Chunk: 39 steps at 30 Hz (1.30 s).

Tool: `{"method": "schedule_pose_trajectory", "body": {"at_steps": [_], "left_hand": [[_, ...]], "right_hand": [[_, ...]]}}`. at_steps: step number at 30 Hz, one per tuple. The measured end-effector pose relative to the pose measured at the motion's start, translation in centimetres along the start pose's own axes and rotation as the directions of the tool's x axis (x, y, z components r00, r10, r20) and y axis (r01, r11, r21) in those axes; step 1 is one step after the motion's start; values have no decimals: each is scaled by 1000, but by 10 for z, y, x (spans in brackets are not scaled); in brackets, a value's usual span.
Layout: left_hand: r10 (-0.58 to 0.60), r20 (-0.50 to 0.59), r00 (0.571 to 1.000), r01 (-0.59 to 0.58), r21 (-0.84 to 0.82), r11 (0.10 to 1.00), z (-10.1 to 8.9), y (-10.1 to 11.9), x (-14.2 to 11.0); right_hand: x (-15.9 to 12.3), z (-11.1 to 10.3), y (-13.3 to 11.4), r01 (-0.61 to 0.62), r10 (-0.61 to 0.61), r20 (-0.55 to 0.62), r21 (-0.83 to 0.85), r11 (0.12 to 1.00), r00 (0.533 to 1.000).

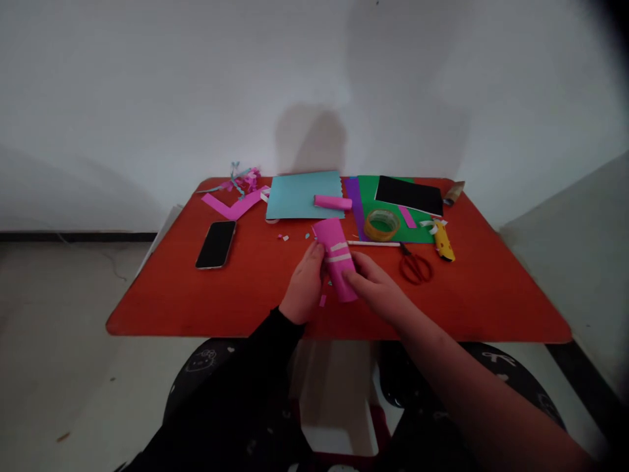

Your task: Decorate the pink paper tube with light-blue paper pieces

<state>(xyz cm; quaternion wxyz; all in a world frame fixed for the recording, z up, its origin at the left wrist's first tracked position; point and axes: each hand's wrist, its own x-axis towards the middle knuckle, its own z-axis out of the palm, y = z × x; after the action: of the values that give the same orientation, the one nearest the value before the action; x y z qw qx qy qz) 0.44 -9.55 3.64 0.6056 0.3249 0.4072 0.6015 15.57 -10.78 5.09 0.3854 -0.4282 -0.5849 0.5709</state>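
A pink paper tube (339, 278) with whitish strips across its side is held tilted above the front middle of the table. My left hand (305, 282) grips its left side, fingers partly hidden behind it. On the right side, my right hand (371, 283) closes round its lower part, thumb on the front. Just beyond, a white stick (373, 244) lies on the table. Scissors with red handles (415, 267) rest to the right of my right hand. A smaller pink roll (333, 202) lies on a light blue sheet (295, 196) behind the tube.
The red table (162, 295) stands against a wall. A phone (216, 244) lies left. Pink strips (236, 206) and curled scraps (250, 178) lie back left. Tape (382, 225), green paper (420, 233), a black sheet (409, 195) and a yellow piece (443, 242) are right.
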Motion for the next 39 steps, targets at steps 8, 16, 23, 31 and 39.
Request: {"method": "schedule_pose_trajectory", "body": {"at_steps": [8, 16, 23, 31, 39], "left_hand": [[456, 99, 884, -458, 372, 807, -7, 24, -9], [450, 593, 668, -692, 718, 80, -26, 52, -1], [248, 804, 541, -780, 589, -211, -31, 36, 14], [115, 883, 454, -854, 469, -225, -33, 19, 18], [174, 867, 467, -836, 497, -235, -29, 10, 14]], "right_hand": [[-3, -2, -6, 15, -19, -92, -47, 999, 996], [-5, -14, -21, -151, 161, 27, -223, 963, 987], [-3, -34, -22, -330, 375, 77, -335, 882, 924], [-4, -56, -7, -382, 441, 116, -338, 860, 890], [-9, -59, -7, -369, 437, 165, -324, 871, 884]]}}
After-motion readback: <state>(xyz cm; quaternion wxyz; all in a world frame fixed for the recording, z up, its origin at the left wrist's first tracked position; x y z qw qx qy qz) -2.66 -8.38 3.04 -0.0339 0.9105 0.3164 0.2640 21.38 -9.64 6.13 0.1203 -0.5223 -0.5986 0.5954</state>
